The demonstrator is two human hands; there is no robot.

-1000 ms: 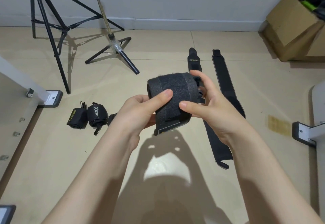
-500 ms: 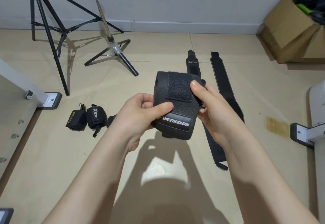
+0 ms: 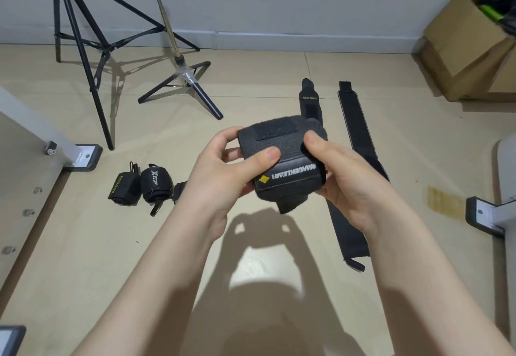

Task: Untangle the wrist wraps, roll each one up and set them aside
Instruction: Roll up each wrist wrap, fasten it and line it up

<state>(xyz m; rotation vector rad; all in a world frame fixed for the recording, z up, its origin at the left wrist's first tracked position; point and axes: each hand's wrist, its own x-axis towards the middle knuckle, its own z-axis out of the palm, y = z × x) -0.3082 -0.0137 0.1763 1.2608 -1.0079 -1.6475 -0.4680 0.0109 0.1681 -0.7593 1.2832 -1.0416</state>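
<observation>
Both of your hands, left (image 3: 223, 171) and right (image 3: 346, 177), clasp one rolled wrap (image 3: 282, 160), thumbs pressing its outer layer shut. Left of it on the floor sit at least two finished rolls (image 3: 139, 185); behind and right lie two flat straps (image 3: 360, 143), unrolled.

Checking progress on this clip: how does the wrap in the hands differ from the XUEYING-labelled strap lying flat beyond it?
The held wrap is rolled into a bundle; the XUEYING strap lies unrolled. The held wrap is gripped above the floor by the left hand and right hand; the strap rests untouched. Both are black.
</observation>
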